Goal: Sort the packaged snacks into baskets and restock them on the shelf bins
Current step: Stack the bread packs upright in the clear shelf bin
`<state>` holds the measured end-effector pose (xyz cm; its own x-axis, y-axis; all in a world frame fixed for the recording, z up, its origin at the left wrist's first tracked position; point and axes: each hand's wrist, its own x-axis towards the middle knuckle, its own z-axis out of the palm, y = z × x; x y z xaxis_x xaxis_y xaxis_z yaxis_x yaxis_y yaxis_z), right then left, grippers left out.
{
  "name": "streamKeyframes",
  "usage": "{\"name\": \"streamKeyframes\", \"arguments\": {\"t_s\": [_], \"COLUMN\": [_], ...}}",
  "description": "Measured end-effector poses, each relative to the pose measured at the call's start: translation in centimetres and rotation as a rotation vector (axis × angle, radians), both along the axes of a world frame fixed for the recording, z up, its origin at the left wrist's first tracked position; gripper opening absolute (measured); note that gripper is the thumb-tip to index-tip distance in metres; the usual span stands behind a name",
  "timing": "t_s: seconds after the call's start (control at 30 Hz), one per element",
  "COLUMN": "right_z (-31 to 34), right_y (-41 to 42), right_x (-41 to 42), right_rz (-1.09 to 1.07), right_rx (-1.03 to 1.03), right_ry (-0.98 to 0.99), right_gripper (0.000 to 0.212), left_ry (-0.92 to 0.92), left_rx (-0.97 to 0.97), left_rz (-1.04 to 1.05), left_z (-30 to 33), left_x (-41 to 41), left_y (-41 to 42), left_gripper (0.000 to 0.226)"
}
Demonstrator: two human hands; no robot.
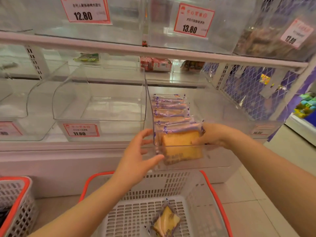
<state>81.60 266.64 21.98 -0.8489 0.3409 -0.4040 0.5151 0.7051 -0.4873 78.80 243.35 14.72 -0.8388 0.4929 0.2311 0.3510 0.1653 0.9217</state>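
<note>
A row of packaged cake slices (pixel 171 106) stands upright in a clear shelf bin (pixel 225 110). The frontmost packet (pixel 181 146) shows a yellow cake through its clear wrapper. My right hand (pixel 213 135) holds this packet at its right edge, inside the bin. Outside the bin's front left corner is my left hand (pixel 138 156), its fingers spread and relaxed and its thumb touching the clear wall. Below, a white basket with an orange rim (pixel 213 190) holds one more cake packet (pixel 165 221).
Two clear bins (pixel 102 101) stand to the left with no goods in them, price tags on their fronts. A second orange-rimmed basket (pixel 18 200) sits at the lower left. Upper shelf bins (pixel 188 23) carry price cards. A white mesh panel (pixel 253 86) closes the shelf's right end.
</note>
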Motion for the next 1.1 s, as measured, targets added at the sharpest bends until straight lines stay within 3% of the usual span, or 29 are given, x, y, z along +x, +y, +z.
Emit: {"name": "streamKeyframes", "arguments": {"t_s": [0.07,0.13,0.23,0.33,0.43,0.5,0.6,0.67,0.73,0.83,0.9,1.1], "right_z": [0.1,0.2,0.3,0.3,0.5,0.1,-0.9,-2.7,-5.7,-11.1,-15.2,-26.5], "right_y": [-0.6,-0.8,-1.0,-1.0,-1.9,-2.4,-3.4,-4.4,-5.1,-5.4,-4.9,-4.2], "right_x": [-0.5,-0.8,-0.6,-0.3,0.6,1.8,5.8,8.8,10.9,12.0,12.0,11.8], "right_rz": [0.017,0.011,0.072,0.096,0.076,-0.006,-0.047,0.037,0.183,0.431,0.513,0.435], "right_rx": [0.085,0.053,0.026,0.034,0.223,0.325,0.320,0.333,0.224,0.130,0.148,0.072], "right_ry": [-0.071,-0.086,-0.042,0.006,0.084,0.326,1.010,1.162,0.952,0.324,0.018,-0.353], "right_gripper": [0.033,0.026,0.018,0.027,0.037,0.026,0.017,0.013,0.013,0.013,0.019,0.025], "left_ry": [0.003,0.005,0.006,0.011,0.005,-0.009,-0.097,-0.187,-0.258,-0.307,-0.335,-0.398], "left_rx": [0.039,0.058,0.073,0.053,0.021,-0.009,-0.008,-0.035,-0.179,-0.595,-0.804,-1.044], "left_rz": [0.004,0.000,0.002,0.005,0.014,0.012,0.020,0.076,0.088,-0.122,-0.275,-0.409], "left_z": [-0.5,-0.9,-1.1,-1.0,-1.1,-1.6,-2.9,-4.4,-6.9,-12.1,-15.2,-22.8], "left_x": [-0.2,-0.3,-0.3,-0.3,0.0,0.5,1.1,1.7,2.8,4.6,5.6,7.8], "left_y": [0.0,0.0,0.0,-0.1,-0.4,-0.7,-1.2,-1.3,-1.3,-1.3,-1.2,-1.9], "left_gripper": [0.067,0.067,0.068,0.068,0.064,0.062,0.062,0.056,0.046,0.035,0.027,0.022]}}
